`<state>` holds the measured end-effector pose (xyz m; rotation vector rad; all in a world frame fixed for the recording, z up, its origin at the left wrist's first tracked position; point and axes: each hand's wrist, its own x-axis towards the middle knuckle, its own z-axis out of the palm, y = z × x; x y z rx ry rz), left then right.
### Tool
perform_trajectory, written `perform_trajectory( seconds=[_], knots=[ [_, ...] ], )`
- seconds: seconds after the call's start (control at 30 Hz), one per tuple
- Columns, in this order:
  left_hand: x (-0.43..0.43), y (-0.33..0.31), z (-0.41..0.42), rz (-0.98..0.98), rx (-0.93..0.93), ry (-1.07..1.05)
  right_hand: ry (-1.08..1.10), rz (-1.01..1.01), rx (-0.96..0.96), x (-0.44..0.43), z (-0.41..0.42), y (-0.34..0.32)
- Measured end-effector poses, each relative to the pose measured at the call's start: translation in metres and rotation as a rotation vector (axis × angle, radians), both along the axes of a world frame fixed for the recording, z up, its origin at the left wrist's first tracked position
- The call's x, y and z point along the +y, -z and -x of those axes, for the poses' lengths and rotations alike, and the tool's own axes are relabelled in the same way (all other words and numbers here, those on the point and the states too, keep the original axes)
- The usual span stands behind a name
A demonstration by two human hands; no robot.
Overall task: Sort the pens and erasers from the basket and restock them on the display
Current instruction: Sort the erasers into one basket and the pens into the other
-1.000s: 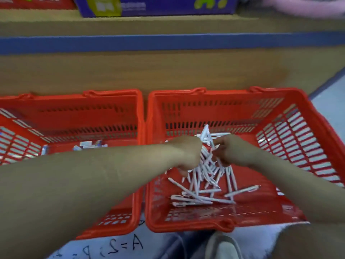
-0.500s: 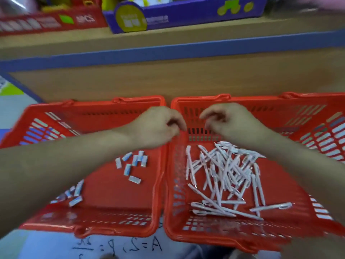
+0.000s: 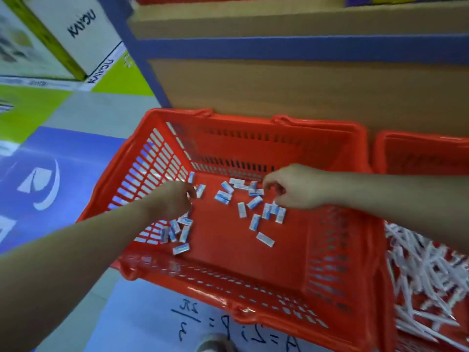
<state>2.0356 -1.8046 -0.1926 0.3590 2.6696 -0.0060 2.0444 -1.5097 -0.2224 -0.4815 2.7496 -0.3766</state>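
Observation:
Several small white-and-blue erasers lie scattered on the floor of the left red basket. My left hand reaches down into it with curled fingers, its fingertips among the erasers at the left wall; whether it grips one is hidden. Over the middle cluster, my right hand hovers with fingers curled and nothing visible between them. A pile of white pens fills the right red basket, partly cut off at the frame's right edge.
Both baskets stand on the floor against the brown wooden base of a display shelf with a blue trim. A white box sits on the floor at the far left. A shoe tip shows below the basket.
The view swung left from the pen basket to the eraser basket. Both hands left the pens, crossed over the rims, and now reach down into the eraser basket.

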Motion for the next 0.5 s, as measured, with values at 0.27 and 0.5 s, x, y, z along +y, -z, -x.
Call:
perform_trajectory(
  seconds=[0.27, 0.5],
  knots=[
    [-0.053, 0.065, 0.002, 0.391, -0.147, 0.404, 0.154, -0.156, -0.32, -0.051, -0.013, 0.05],
    [-0.043, 0.116, 0.002, 0.537, -0.129, 0.641, 0.269, -0.217, -0.144, -0.069, -0.032, 0.092]
  ],
)
